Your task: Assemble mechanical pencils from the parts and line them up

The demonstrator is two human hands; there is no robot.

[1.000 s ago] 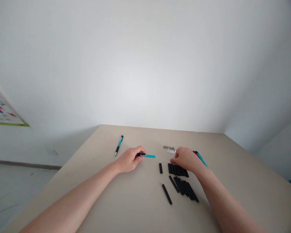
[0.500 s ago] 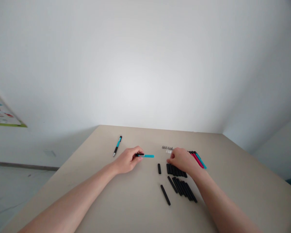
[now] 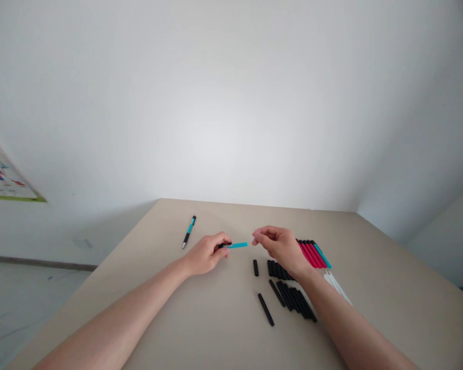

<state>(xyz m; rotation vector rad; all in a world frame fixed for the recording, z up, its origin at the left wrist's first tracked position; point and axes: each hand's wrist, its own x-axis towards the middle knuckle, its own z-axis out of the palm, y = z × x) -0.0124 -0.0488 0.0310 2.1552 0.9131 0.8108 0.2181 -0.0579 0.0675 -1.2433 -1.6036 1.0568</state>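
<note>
My left hand [image 3: 206, 253] is closed around the near end of a teal pen barrel [image 3: 236, 245], which points right just above the beige table [image 3: 216, 318]. My right hand [image 3: 280, 245] is raised next to the barrel's free end, fingertips pinched together on something too small to make out. Below and behind that hand lie several short black pen parts [image 3: 280, 270] and several long black tubes [image 3: 295, 300]. One short black piece [image 3: 255, 267] and one long black tube [image 3: 266, 309] lie apart to the left.
A finished teal-and-black pen [image 3: 189, 231] lies at the far left of the table. Several red barrels and one teal barrel [image 3: 312, 253] lie in a row at the right, with white refills [image 3: 337, 285] beside my right forearm. A poster [image 3: 2, 177] hangs on the left wall.
My right hand has lifted from the small parts at the back of the table and moved left, up to the end of the teal barrel. My left hand has stayed put.
</note>
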